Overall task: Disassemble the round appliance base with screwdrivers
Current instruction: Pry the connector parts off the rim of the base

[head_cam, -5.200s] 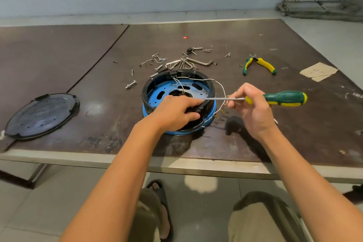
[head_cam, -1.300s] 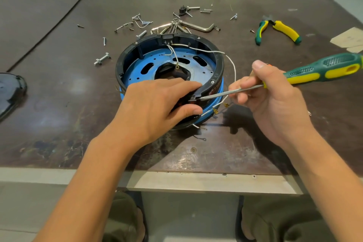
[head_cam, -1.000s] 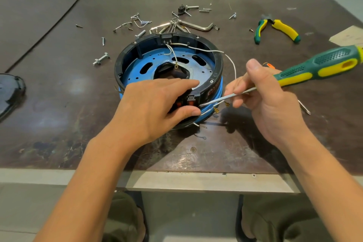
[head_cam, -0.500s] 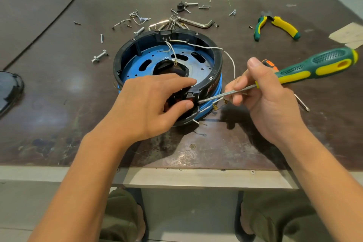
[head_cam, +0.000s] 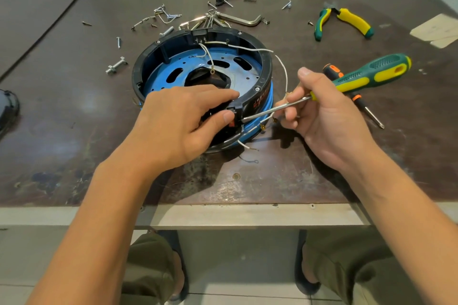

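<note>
- Round appliance base (head_cam: pixel 267 69) on the brown table (head_cam: pixel 74 116), close to the near edge, open side up, blue plate inside a black ring.
- Left hand (head_cam: pixel 183 121) clamped on the near rim, fingers curled over the top, thumb pressed on the outer wall beside a small black-and-red part (head_cam: pixel 235 113). Keep that grip firm to stop any swivel under side load.
- Right hand (head_cam: pixel 329 116) wrapped round the green-and-yellow screwdriver (head_cam: pixel 366 74), fingertips pinching the shaft low down, tip set at the edge of that part, right by the thumb. Probably a prying step: lever gently, in small bites, with the tip angled away from the thumb in case of a slip.
- Mind the white wires (head_cam: pixel 283 67) draped over the rim and the loose terminals beside the shaft; avoid snagging them.
- Spare orange-and-black screwdriver (head_cam: pixel 357 99) flat on the table just behind the right hand, within reach.
- Further back, loose screws (head_cam: pixel 163 16), hex keys (head_cam: pixel 240 21) and pliers (head_cam: pixel 352 20); a sensible spot for anything freed.
</note>
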